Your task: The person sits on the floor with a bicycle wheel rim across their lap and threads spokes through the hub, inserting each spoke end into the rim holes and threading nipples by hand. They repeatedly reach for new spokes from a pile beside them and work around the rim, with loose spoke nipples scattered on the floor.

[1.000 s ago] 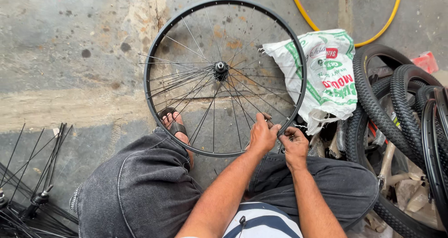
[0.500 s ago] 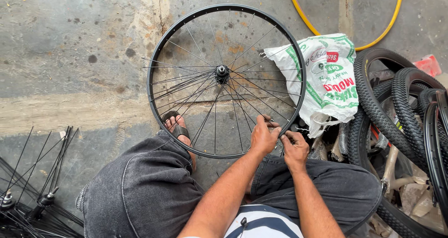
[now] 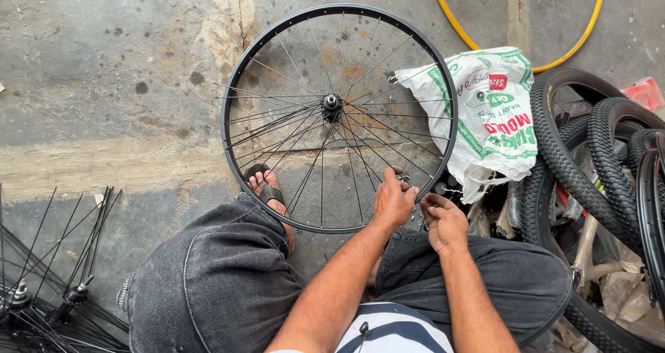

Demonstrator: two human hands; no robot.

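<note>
Wheel [image 3: 339, 117] flat on floor — hands [image 3: 395, 202] at rim

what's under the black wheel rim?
Through the spokes of the black wheel rim: concrete floor and a sandalled foot. The white printed sack tucks behind its right edge. The left hand covers the lower-right rim.

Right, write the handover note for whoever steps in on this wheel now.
Left hand: fingers pinched on a spoke at the lower right of the bicycle wheel.
Right hand: just outside the rim, fingertips closed on something too small to make out.
Wheel stands on concrete, leaning against the knees; hub in place.
Done: many spokes run from hub to rim.
Left: several spokes near the hands look loose; tension cannot be judged.
</note>
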